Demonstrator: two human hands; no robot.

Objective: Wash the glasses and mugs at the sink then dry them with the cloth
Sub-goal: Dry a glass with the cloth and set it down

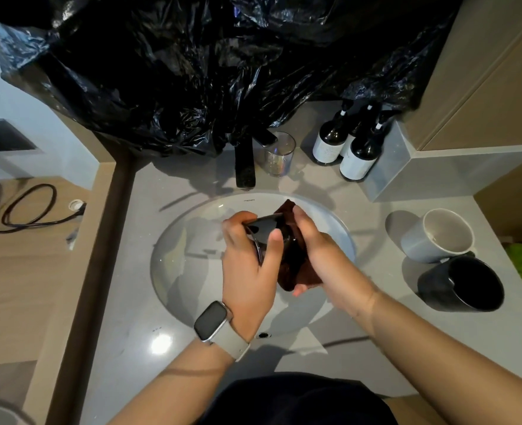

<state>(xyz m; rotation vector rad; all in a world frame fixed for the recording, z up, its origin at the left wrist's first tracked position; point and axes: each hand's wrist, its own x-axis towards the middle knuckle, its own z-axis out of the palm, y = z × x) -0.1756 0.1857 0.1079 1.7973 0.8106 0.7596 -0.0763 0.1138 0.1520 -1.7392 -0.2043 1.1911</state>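
Above the sink [174,271], left hand [247,271] grips a glass [269,237]; right hand [321,250] wraps the cloth [289,274] around its base, hiding it. Both mugs [437,237] look empty.

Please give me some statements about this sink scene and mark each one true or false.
1. The left hand holds a glass above the sink. True.
2. The right hand presses a dark red cloth against that glass. True.
3. Water is running from the faucet. False: no stream shows.
4. The grey mug and the black mug lie inside the sink. False: both are on the countertop, to its right.
5. A clear glass tumbler stands beside the faucet. True.
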